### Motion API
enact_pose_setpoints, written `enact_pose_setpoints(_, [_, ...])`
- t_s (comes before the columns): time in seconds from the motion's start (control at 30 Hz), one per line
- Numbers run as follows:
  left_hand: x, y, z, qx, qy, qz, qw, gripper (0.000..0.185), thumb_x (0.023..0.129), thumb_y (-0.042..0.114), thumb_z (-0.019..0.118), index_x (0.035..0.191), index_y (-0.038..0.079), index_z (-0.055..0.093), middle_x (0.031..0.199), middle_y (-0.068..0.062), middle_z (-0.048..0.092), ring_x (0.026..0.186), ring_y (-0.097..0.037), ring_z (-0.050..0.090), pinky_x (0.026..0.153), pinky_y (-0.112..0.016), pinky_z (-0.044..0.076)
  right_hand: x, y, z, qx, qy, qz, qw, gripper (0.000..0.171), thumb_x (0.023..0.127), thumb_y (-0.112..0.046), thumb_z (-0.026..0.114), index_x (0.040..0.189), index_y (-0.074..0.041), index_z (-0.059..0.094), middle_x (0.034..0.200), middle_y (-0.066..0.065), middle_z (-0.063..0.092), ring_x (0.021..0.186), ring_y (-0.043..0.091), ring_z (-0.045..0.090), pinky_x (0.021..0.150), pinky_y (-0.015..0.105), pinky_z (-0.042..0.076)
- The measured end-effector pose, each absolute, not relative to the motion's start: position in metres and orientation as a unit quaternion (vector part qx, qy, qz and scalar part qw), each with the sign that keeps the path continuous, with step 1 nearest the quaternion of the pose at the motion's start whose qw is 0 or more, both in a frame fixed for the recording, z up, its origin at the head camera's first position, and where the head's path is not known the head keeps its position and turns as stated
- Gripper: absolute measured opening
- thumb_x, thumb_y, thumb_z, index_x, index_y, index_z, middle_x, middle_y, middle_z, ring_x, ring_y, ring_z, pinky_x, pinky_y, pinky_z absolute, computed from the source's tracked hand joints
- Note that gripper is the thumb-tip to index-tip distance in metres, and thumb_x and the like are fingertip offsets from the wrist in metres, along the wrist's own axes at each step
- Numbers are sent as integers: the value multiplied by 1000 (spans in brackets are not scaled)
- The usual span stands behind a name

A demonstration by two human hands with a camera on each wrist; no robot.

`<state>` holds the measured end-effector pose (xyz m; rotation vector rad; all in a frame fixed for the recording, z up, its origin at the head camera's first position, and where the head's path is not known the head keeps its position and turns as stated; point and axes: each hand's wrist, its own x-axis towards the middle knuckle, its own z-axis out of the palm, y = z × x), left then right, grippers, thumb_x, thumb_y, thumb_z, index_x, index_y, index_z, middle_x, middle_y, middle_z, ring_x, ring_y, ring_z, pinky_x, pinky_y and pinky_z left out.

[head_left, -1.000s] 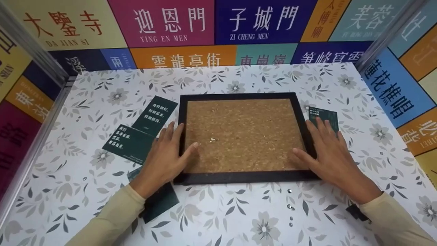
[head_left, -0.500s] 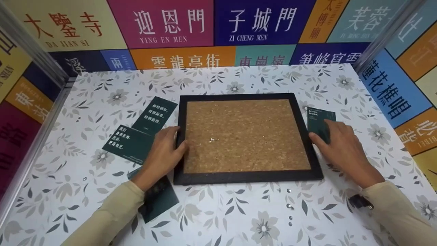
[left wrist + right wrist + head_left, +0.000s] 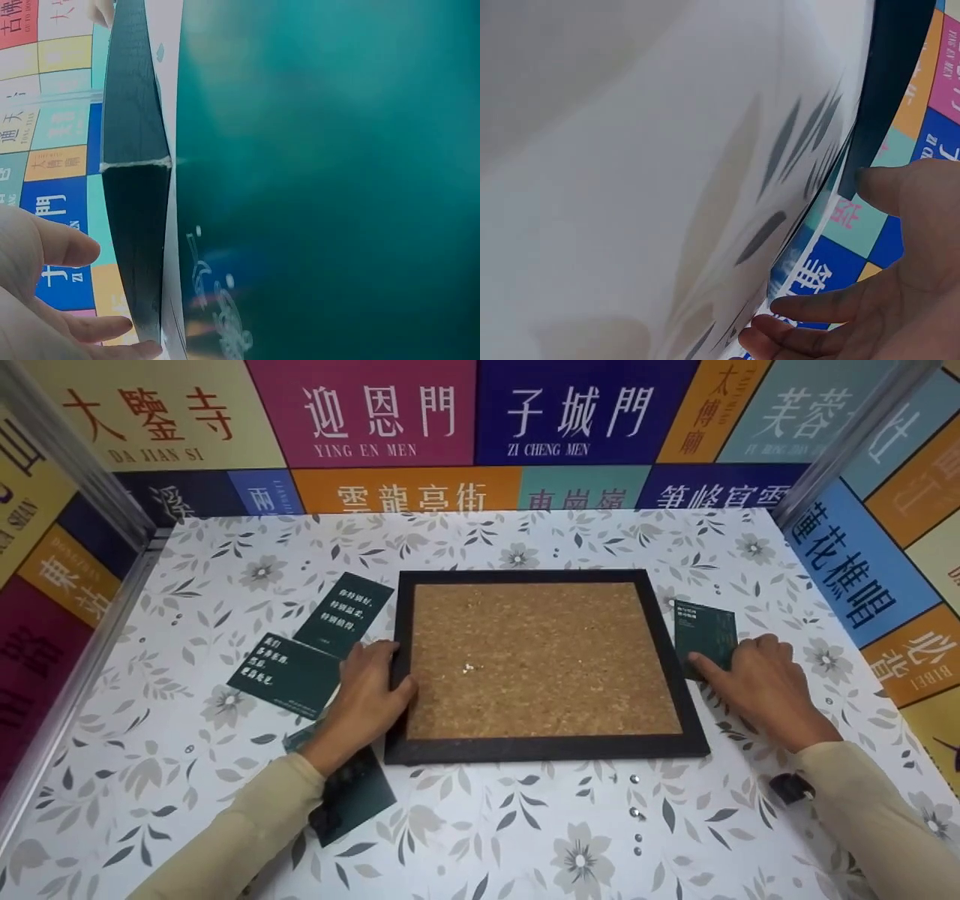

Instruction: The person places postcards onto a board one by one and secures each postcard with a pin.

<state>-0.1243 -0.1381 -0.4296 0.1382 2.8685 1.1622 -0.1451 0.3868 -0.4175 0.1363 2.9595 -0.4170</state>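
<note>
A black-framed cork board (image 3: pixel 544 667) lies flat on the table. My left hand (image 3: pixel 361 694) is at the frame's left edge, its fingertips right at the side; the left wrist view has these fingers (image 3: pixel 97 326) loosely bent beside the black frame (image 3: pixel 135 112). My right hand (image 3: pixel 765 684) reaches over a small dark green card (image 3: pixel 705 631) right of the board. Its thumb lies at the card's lower left, while the other fingers sit by its right edge. In the right wrist view the thumb and fingers (image 3: pixel 817 304) are spread apart.
Several dark green printed cards (image 3: pixel 289 675) overlap left of the board, partly under my left forearm. Small metal pins (image 3: pixel 636 813) lie in front of the board. A small black object (image 3: pixel 789 787) is beside my right sleeve. Printed panels (image 3: pixel 382 412) wall in the table.
Both hands have come off the cork board's top. My left hand has drawn back to the frame's left side, and my right hand has moved right onto the small card.
</note>
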Motion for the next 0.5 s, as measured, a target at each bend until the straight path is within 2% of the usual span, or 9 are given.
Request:
enact_pose_setpoints(0.1, [-124, -138, -431, 55, 927, 371, 20, 63, 102, 15, 68, 156, -10, 49, 163, -32, 47, 162, -57, 19, 132, -69, 8, -148, 387, -417, 50, 987, -130, 86, 105, 102, -84, 44, 106, 21, 57, 121, 41, 41, 102, 50, 40, 82, 66, 43])
enact_pose_setpoints(0.23, [-125, -141, -443, 73, 925, 373, 5, 60, 102, 13, 65, 154, -11, 50, 161, -32, 49, 161, -58, 21, 129, -75, 10, -151, 384, -417, 46, 987, -122, 92, 98, 100, -86, 47, 89, 10, 60, 115, 38, 43, 101, 49, 40, 79, 63, 41])
enact_pose_setpoints(0.4, [-127, -145, -452, 85, 921, 380, 5, 60, 103, 11, 64, 156, -11, 48, 162, -32, 48, 161, -60, 19, 126, -80, 9, -155, 383, -410, 52, 985, -125, 107, 89, 96, -86, 57, 77, 1, 54, 107, 33, 44, 97, 47, 40, 73, 55, 39])
enact_pose_setpoints(0.5, [-127, -145, -452, 96, 918, 386, -4, 59, 103, 9, 64, 155, -12, 48, 160, -33, 49, 160, -62, 19, 124, -82, 9, -160, 387, -405, 59, 983, -128, 118, 87, 92, -85, 64, 75, -2, 49, 100, 29, 44, 90, 42, 42, 67, 48, 37])
